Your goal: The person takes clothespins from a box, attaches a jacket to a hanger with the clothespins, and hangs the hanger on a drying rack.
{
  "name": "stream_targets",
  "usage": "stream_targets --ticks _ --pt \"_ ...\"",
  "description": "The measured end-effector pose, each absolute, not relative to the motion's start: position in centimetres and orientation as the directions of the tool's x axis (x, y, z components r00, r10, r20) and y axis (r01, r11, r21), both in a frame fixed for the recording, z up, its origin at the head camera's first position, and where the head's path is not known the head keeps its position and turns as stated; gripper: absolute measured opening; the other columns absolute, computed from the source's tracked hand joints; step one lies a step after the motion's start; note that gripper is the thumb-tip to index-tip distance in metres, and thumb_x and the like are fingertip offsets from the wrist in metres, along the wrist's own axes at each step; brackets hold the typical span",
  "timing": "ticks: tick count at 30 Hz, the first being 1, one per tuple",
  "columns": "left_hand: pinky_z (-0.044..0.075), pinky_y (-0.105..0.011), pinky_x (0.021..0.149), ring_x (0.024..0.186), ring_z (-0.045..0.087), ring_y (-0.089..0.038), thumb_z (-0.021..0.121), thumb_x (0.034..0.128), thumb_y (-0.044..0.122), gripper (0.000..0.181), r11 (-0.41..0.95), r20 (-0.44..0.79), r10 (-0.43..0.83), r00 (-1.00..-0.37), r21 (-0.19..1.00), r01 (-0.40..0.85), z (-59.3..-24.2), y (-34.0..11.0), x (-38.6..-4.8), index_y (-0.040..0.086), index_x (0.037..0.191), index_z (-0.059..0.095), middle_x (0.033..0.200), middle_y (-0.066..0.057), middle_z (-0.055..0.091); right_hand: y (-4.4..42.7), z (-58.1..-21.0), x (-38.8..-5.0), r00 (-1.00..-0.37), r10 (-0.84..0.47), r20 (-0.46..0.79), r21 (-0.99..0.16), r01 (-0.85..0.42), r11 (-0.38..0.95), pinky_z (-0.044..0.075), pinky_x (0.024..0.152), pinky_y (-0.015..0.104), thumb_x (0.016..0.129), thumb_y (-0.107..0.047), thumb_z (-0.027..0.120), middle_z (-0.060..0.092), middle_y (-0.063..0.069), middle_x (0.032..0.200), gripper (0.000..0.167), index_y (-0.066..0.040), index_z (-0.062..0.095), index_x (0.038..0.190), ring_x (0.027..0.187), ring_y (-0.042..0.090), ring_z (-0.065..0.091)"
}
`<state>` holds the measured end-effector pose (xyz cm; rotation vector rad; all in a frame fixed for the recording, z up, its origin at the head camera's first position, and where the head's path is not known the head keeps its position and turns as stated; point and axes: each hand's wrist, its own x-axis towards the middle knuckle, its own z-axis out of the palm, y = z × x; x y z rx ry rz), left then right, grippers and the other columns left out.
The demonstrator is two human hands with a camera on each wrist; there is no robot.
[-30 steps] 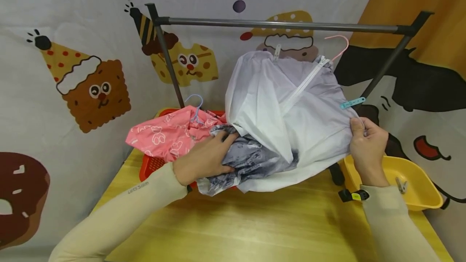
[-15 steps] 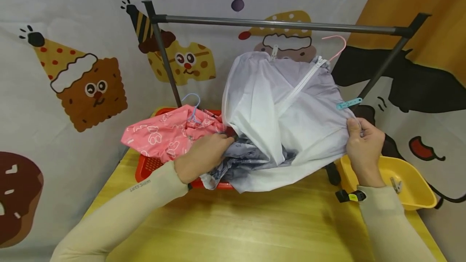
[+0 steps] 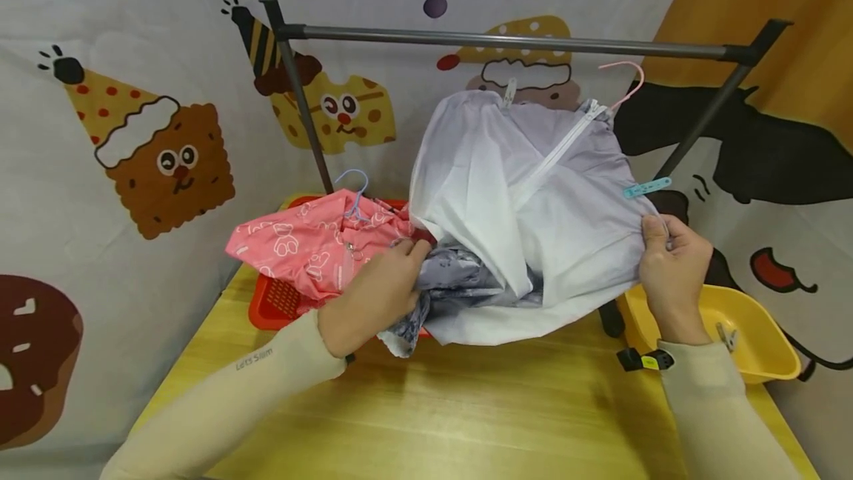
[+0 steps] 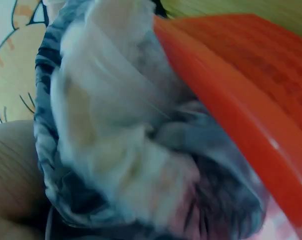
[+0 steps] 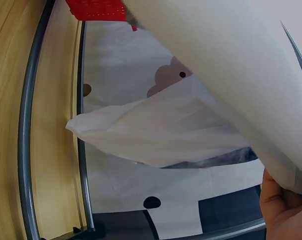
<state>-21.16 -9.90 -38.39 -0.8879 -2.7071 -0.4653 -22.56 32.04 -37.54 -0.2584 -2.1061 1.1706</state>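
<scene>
A thin white-to-grey zip jacket point(image 3: 580, 228) hangs between my hands, with a pink hanger point(image 3: 631, 87) poking from its top. A blue clothes peg point(image 3: 648, 187) and a pale clothes peg point(image 3: 509, 92) are on its edge. My right hand point(image 3: 674, 272) pinches the jacket's right edge, just below the blue peg. My left hand point(image 3: 376, 295) grips dark grey patterned cloth point(image 3: 460, 276) at the lower left; whether this is part of the jacket is unclear. In the left wrist view, bunched cloth point(image 4: 126, 125) hides most of that hand.
A pink printed garment point(image 3: 313, 243) with a blue hanger point(image 3: 358, 195) lies on a red basket point(image 3: 269, 306) at the left. At the right, a yellow bin point(image 3: 753, 332) holds a grey clothes peg point(image 3: 726, 335). Behind the jacket stands a dark metal rack point(image 3: 426, 37) on the wooden table point(image 3: 480, 406).
My left hand, spread over the patterned cloth a second ago, has its fingers drawn in on it now. The cloth is more bunched. My right hand keeps its hold on the jacket's edge.
</scene>
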Motion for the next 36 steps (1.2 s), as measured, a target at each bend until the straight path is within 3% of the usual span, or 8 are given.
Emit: stream_targets --ticks 4,7,11,15,21,24,28,36 --pt "0.070 -0.048 0.069 0.084 0.079 -0.037 0.100 0.0917 0.020 0.077 0.791 0.325 0.498 -0.804 0.211 0.575 -38.4 -8.7 -19.3 -0.001 0.149 0.054 0.127 -0.021 0.072 32.0 -37.7 -22.6 -0.736 0.490 0.467 -0.812 -0.138 0.567 0.036 0.054 0.016 0.122 -0.033 0.063 0.057 -0.018 0.075 0.043 0.006 0.081 0.122 0.068 0.005 0.053" --pt "0.072 -0.051 0.077 0.100 0.083 -0.039 0.095 0.0979 0.052 0.093 0.809 0.316 0.514 -0.798 0.132 0.573 -38.7 -7.8 -18.1 0.001 0.161 0.049 0.142 -0.022 0.070 32.0 -37.7 -22.7 -0.729 0.495 0.472 -0.811 -0.140 0.567 0.036 0.055 0.016 0.122 -0.033 0.063 0.057 -0.018 0.076 0.042 0.005 0.082 0.123 0.069 0.005 0.053" --pt "0.071 -0.059 0.093 0.128 0.077 -0.048 0.081 0.0888 0.090 0.126 0.833 0.265 0.530 -0.806 0.014 0.553 -39.2 -6.7 -17.0 0.008 0.174 0.040 0.164 -0.022 0.062 32.0 -37.6 -22.8 -0.721 0.501 0.479 -0.811 -0.145 0.566 0.034 0.055 0.016 0.122 -0.032 0.064 0.056 -0.019 0.074 0.042 0.005 0.082 0.122 0.069 0.005 0.052" --pt "0.069 -0.062 0.096 0.139 0.070 -0.053 0.085 0.0766 0.096 0.144 0.856 0.216 0.510 -0.833 -0.038 0.515 -39.9 -5.8 -16.4 0.012 0.181 0.032 0.173 -0.021 0.055 31.8 -37.7 -22.7 -0.736 0.500 0.456 -0.821 -0.131 0.556 0.035 0.053 0.016 0.122 -0.033 0.063 0.053 -0.016 0.070 0.042 0.005 0.082 0.123 0.068 0.005 0.052" --pt "0.068 -0.061 0.102 0.146 0.065 -0.060 0.090 0.0705 0.096 0.155 0.880 0.187 0.475 -0.860 -0.105 0.463 -40.4 -4.4 -16.0 0.014 0.186 0.024 0.179 -0.021 0.051 31.9 -38.1 -22.9 -0.732 0.499 0.464 -0.816 -0.134 0.562 0.035 0.055 0.016 0.122 -0.033 0.063 0.056 -0.019 0.073 0.042 0.004 0.083 0.123 0.070 0.005 0.053" --pt "0.070 -0.057 0.099 0.142 0.069 -0.058 0.090 0.0756 0.092 0.146 0.865 0.232 0.500 -0.834 -0.185 0.467 -41.0 -3.9 -15.7 0.014 0.184 0.031 0.177 -0.021 0.053 32.2 -38.3 -22.9 -0.734 0.506 0.452 -0.819 -0.118 0.561 0.038 0.057 0.014 0.122 -0.034 0.063 0.059 -0.021 0.076 0.043 0.004 0.083 0.124 0.073 0.005 0.055" --pt "0.071 -0.050 0.088 0.131 0.077 -0.050 0.092 0.0901 0.073 0.111 0.845 0.344 0.534 -0.772 -0.264 0.466 -41.8 -3.7 -15.6 0.016 0.174 0.048 0.166 -0.018 0.062 32.2 -38.3 -22.8 -0.746 0.509 0.430 -0.830 -0.105 0.547 0.041 0.059 0.013 0.122 -0.035 0.062 0.061 -0.021 0.080 0.044 0.005 0.082 0.127 0.076 0.005 0.057" --pt "0.069 -0.037 0.065 0.106 0.084 -0.035 0.093 0.0999 0.037 0.068 0.848 0.480 0.529 -0.700 -0.267 0.457 -42.2 -3.7 -16.4 0.018 0.158 0.064 0.139 -0.011 0.073 32.0 -38.0 -23.0 -0.728 0.501 0.469 -0.822 -0.152 0.549 0.034 0.052 0.017 0.122 -0.031 0.063 0.053 -0.019 0.069 0.041 0.006 0.081 0.120 0.061 0.004 0.049"
